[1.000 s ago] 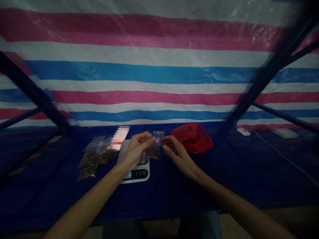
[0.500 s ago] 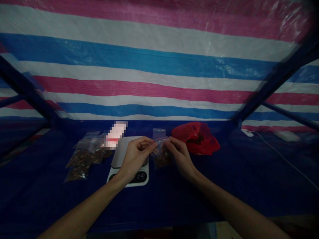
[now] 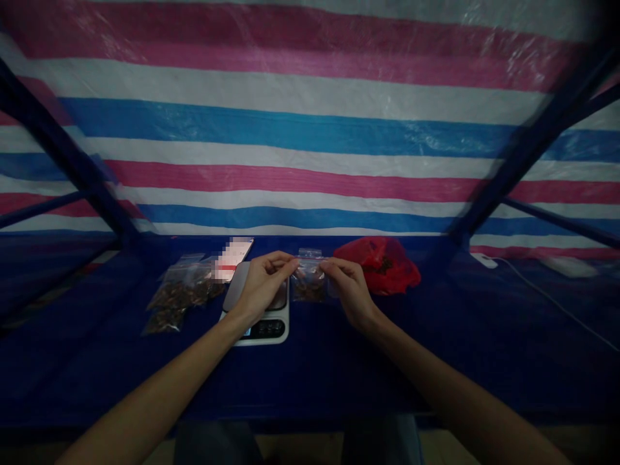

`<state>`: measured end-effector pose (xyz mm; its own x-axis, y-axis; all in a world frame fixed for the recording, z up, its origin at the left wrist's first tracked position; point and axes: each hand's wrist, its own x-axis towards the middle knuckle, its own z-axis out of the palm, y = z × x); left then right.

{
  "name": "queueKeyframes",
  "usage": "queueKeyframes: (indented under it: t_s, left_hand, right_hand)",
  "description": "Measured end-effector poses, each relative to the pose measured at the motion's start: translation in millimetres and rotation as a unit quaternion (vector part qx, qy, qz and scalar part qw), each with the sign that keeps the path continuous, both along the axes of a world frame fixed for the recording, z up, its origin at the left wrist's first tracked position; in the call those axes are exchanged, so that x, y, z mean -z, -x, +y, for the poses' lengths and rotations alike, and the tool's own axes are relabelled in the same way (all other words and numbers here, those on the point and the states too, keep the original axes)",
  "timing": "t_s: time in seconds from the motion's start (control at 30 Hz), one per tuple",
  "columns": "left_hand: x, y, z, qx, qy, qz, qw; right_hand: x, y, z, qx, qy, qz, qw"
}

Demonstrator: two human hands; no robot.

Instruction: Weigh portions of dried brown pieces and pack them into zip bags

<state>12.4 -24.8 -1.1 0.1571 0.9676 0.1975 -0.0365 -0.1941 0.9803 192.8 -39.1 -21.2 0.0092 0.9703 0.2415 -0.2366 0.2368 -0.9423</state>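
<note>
A small clear zip bag [image 3: 309, 284] with brown dried bits in its lower part hangs upright between my hands. My left hand [image 3: 265, 278] pinches its top left corner, thumb against fingers. At the top right corner my right hand [image 3: 347, 281] pinches the same bag. The bag's top edge is stretched straight between them. Partly hidden under my left hand and wrist is a white kitchen scale [image 3: 285, 323] with a metal plate and a dark control panel. Behind the held bag, the top of another clear bag [image 3: 310, 252] shows.
Several filled zip bags [image 3: 177, 294] lie in a heap on the left, beside a phone [image 3: 236, 258]. A red plastic bag [image 3: 378, 265] with dark contents sits right of my hands. A white plug end with a cable [image 3: 484, 260] lies farther right. Blue frame bars [image 3: 523, 161] slant up at both sides.
The held bag has gone from tilted to level, its top edge now pulled straight between both hands. My view has shifted slightly. Both hands keep their pinch.
</note>
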Motion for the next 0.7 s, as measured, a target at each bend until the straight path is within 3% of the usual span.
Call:
queueKeyframes:
  t_s: [0.13, 0.3, 0.47, 0.7]
  left_hand:
    - [5.5, 3.1, 4.3, -0.03, -0.057, 0.0, 0.998]
    - [6.7, -0.7, -3.1, -0.009, -0.119, 0.007, 0.993]
    - [5.2, -10.2, -16.1, 0.017, -0.128, 0.005, 0.992]
    - [4.6, -7.5, -19.3, 0.004, -0.183, 0.061, 0.981]
  right_hand:
    - [8.6, 9.7, 1.0, 0.002, -0.036, 0.03, 0.999]
    - [10.7, 13.7, 2.2, -0.008, -0.082, 0.038, 0.996]
    - [8.4, 13.9, -3.3, -0.052, -0.075, 0.05, 0.995]
    - [7.4, 19.2, -11.5, -0.073, -0.098, 0.025, 0.992]
